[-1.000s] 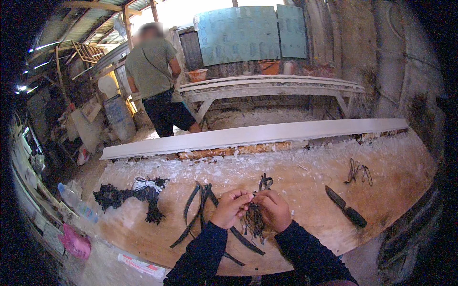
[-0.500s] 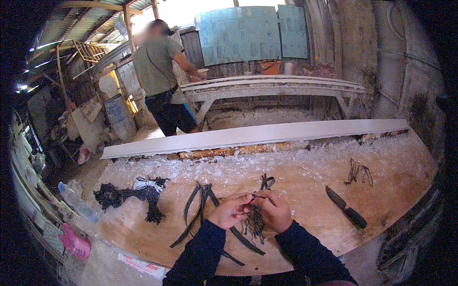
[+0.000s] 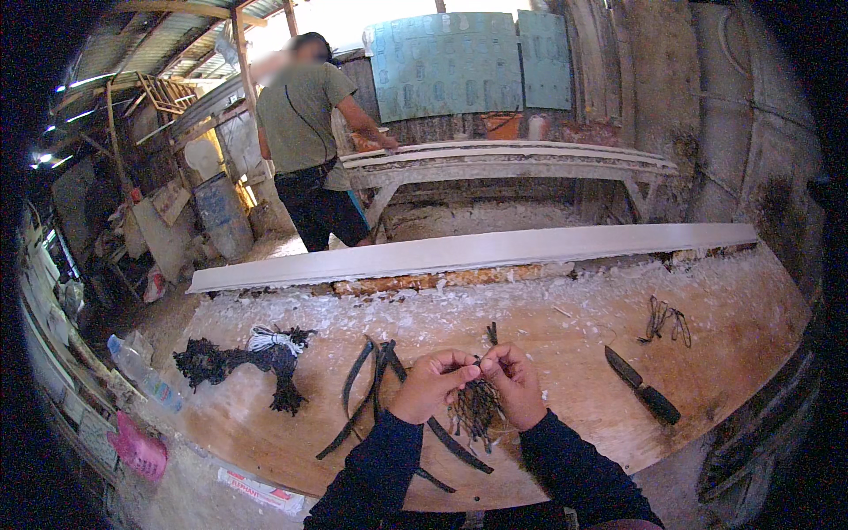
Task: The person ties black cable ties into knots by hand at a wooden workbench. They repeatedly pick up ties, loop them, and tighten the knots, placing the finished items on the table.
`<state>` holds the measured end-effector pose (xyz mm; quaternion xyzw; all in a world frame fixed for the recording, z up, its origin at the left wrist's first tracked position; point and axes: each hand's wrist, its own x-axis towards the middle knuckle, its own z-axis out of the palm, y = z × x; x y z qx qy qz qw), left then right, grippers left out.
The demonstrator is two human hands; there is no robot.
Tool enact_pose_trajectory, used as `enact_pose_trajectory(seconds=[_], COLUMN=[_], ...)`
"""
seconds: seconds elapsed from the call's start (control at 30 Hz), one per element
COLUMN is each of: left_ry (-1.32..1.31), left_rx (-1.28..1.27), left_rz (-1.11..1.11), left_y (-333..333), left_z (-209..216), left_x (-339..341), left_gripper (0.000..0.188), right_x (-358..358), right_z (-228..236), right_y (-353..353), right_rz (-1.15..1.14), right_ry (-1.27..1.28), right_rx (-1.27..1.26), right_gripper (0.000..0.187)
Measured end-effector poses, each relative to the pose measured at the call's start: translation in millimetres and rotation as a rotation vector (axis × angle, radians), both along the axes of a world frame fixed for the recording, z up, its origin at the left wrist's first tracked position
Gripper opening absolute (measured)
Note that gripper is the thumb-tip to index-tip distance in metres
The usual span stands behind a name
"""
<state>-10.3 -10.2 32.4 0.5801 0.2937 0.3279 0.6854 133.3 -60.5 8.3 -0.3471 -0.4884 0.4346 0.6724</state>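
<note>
Toward the near edge of the bench (image 3: 265, 450), left hand (image 3: 431, 387) and right hand (image 3: 518, 389) pinched a dark cord (image 3: 478, 361), not yet released, above heaped strings (image 3: 475, 412), with loose strips (image 3: 459, 449) lying untouched.

Bare hands (image 3: 519, 390), dark navy long sleeves (image 3: 375, 468), plain cuffs (image 3: 400, 431), seemingly dark clothing (image 3: 521, 517) below

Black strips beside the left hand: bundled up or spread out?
Spread out: the black strips lie splayed on the wooden tabletop, their lower ends apart.
</note>
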Motion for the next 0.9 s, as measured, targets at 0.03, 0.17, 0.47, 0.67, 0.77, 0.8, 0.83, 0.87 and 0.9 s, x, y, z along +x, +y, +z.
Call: enact_pose_trajectory(seconds=[0.03,0.17,0.47,0.67,0.77,0.8,0.83,0.87,0.9], left_ry=[-0.008,-0.027,-0.093,-0.018,-0.025,0.002,-0.03,-0.028,-0.007], left_rx=[0.068,0.204,0.427,0.283,0.272,0.268,0.25,0.224,0.19], left_rz=[-0.009,-0.026,-0.024,0.003,0.049,0.075,0.075,0.084,0.102], left_y=[-0.2,1.7,5.5,2.7,1.1,0.8,0.8,0.9,1.2], left_z=[0.1,-4.4,-10.0,-3.3,-4.0,-4.7,-5.5,-6.3,-7.2], left_x=[-0.8,-0.5,-0.1,-1.6,0.0,0.5,0.7,0.7,0.6], left_gripper=[0.013,0.011,0.008,0.012,0.012,0.012,0.011,0.011,0.01], right_x=[0.6,4.5,7.1,-0.9,-1.8,-1.5,-0.4,1.3,2.5], right_z=[0.4,2.8,10.5,10.2,11.0,11.3,11.7,12.1,12.3], right_y=[0.9,2.5,-0.6,-4.9,-6.1,-6.3,-6.3,-6.0,-5.7], right_rz=[0.052,0.207,0.279,-0.135,-0.293,-0.352,-0.377,-0.413,-0.475], right_ry=[0.059,0.235,0.338,-0.093,-0.317,-0.423,-0.48,-0.565,-0.663], right_rx=[-0.045,-0.161,-0.293,-0.134,0.034,0.091,0.134,0.176,0.23], right_gripper=[0.01,0.009,0.008,0.009,0.011,0.012,0.011,0.011,0.011])
